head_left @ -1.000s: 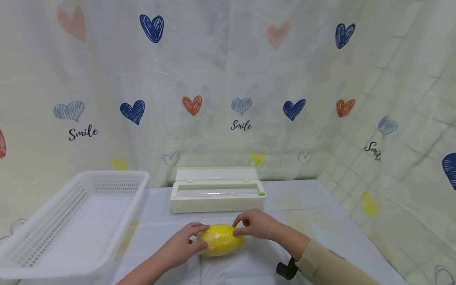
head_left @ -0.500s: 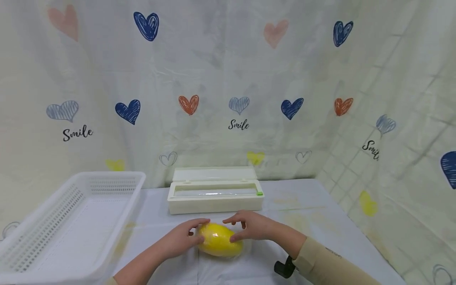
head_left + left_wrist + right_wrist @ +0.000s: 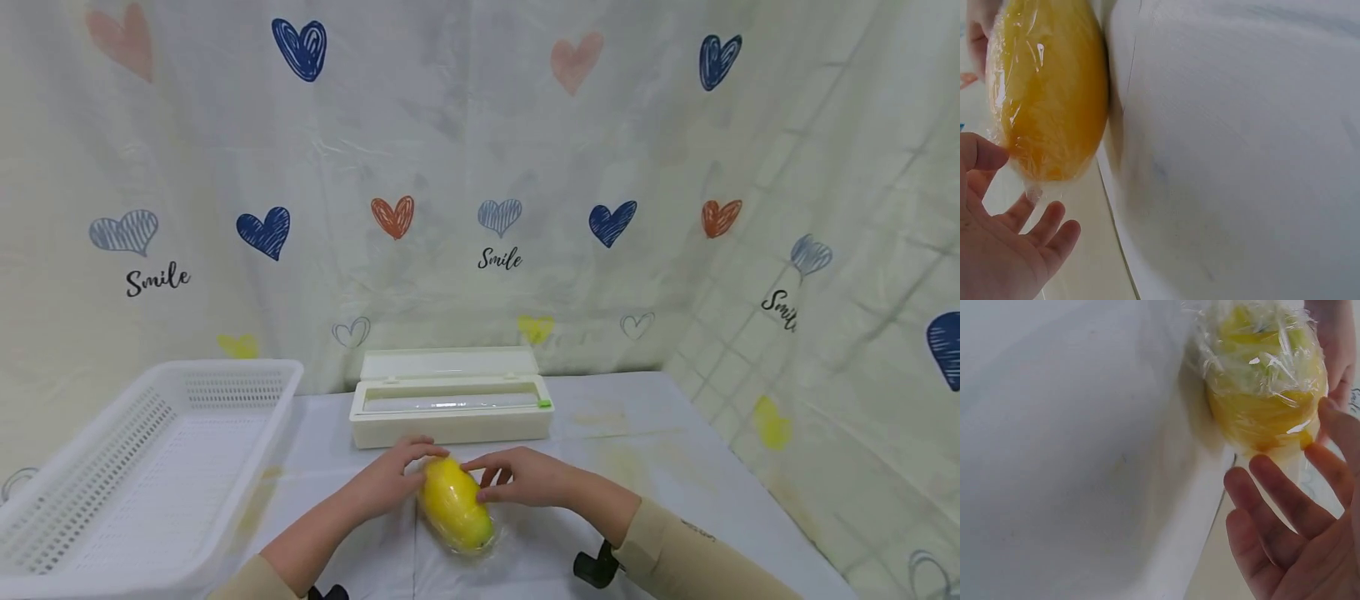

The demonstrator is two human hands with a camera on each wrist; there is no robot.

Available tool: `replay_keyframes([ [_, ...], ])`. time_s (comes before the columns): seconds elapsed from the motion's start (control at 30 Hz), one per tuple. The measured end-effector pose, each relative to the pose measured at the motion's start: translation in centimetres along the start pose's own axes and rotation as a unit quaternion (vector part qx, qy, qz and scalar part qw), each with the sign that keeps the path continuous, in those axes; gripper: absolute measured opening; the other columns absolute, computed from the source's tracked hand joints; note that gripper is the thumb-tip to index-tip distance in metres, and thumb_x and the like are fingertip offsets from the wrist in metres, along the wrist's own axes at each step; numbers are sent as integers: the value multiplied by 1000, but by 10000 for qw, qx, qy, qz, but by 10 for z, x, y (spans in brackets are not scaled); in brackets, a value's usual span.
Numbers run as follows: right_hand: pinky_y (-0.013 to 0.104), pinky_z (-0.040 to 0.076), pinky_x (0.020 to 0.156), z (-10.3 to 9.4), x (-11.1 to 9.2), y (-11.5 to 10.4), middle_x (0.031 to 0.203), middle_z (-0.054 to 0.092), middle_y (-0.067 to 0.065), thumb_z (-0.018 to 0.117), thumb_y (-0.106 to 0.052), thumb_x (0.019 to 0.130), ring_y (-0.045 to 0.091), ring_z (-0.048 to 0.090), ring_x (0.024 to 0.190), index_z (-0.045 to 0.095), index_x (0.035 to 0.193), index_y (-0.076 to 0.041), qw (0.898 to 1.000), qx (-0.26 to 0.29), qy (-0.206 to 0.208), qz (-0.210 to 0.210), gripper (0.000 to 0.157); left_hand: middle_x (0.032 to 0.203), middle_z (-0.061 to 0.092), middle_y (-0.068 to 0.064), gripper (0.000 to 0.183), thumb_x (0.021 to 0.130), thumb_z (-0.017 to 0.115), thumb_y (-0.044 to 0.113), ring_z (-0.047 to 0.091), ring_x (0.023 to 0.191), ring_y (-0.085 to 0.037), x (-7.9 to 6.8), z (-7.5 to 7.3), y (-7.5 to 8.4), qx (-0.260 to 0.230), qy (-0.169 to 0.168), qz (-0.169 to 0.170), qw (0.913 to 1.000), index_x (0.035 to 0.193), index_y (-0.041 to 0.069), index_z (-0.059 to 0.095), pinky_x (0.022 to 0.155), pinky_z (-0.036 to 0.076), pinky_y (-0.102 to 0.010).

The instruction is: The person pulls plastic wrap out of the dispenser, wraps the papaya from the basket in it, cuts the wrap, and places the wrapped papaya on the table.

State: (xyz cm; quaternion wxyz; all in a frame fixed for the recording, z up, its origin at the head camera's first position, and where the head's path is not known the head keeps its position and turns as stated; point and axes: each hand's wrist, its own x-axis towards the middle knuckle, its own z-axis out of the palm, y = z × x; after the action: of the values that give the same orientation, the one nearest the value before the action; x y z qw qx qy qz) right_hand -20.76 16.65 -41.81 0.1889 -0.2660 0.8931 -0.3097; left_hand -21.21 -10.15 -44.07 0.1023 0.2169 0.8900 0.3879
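A yellow mango [image 3: 453, 504] with a greenish end, wrapped in clear cling film, lies slantwise on the white-covered table. My left hand [image 3: 392, 479] holds its far left end, thumb on the near side and fingers over the top. In the left wrist view the left thumb [image 3: 988, 155] meets the film where it gathers at the mango's tip. My right hand [image 3: 528, 477] touches the mango's right side with thumb and index fingertip. The right wrist view shows its other fingers [image 3: 1272, 512] spread loosely below the crinkled film.
Behind the hands stands a cream cling film box [image 3: 450, 427], lid up, with a film roll inside and a green slider at its right end. A large white plastic basket [image 3: 288, 400] sits at the left. A heart-printed curtain [image 3: 420, 125] hangs behind the table.
The mango has turned on the table from lying crosswise to slanting, its greenish end now toward me. My right fingers lifted off, then came back to its side; my left hand moved slightly away from me.
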Motion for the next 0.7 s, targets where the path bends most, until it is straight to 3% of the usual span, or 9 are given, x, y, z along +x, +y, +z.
replay_keyframes([
  [0.17, 23, 54, 73, 2, -1, -2, 94, 65, -14, 74, -38, 89, 7, 62, 84, 63, 129, -32, 9996, -192, 206, 37, 43, 145, 46, -7, 38, 100, 59, 23, 49, 128, -33, -1, 4, 4, 107, 430, -270, 9987, 137, 29, 57, 102, 42, -59],
  [0.27, 24, 54, 73, 3, -1, -4, 93, 66, -14, 75, -39, 87, 8, 62, 83, 63, 128, -30, 9994, -167, 288, 120, 44, 141, 49, -5, 37, 98, 62, 31, 56, 116, -26, -8, 9, 4, 185, 812, -547, 9950, 135, 27, 55, 90, 52, -49],
  [0.37, 25, 55, 73, 5, -3, -5, 92, 67, -14, 77, -39, 86, 8, 63, 82, 63, 128, -30, 9992, -103, 338, 206, 45, 141, 48, -5, 39, 96, 65, 35, 59, 105, -20, -20, 13, 4, 121, 941, -715, 9929, 133, 27, 55, 77, 54, -39],
  [0.43, 27, 56, 74, 7, -3, -4, 93, 69, -13, 78, -39, 85, 8, 64, 81, 61, 131, -30, 9990, -28, 362, 270, 49, 143, 46, -6, 42, 95, 66, 37, 61, 101, -19, -28, 15, 3, -13, 833, -747, 9937, 134, 27, 55, 74, 54, -37],
  [0.53, 30, 57, 76, 10, -5, -2, 97, 71, -11, 78, -40, 85, 8, 65, 82, 57, 137, -34, 9987, 82, 346, 372, 57, 149, 40, -12, 50, 93, 69, 38, 62, 104, -23, -37, 18, 1, -329, 388, -655, 9966, 139, 27, 52, 76, 57, -42],
  [0.7, 31, 58, 77, 15, -5, 5, 103, 72, -8, 75, -42, 87, 7, 65, 84, 51, 143, -40, 9988, 203, 262, 370, 61, 156, 30, -16, 68, 90, 72, 42, 60, 113, -29, -39, 23, -3, -623, -171, -373, 9972, 150, 30, 42, 85, 56, -46],
])
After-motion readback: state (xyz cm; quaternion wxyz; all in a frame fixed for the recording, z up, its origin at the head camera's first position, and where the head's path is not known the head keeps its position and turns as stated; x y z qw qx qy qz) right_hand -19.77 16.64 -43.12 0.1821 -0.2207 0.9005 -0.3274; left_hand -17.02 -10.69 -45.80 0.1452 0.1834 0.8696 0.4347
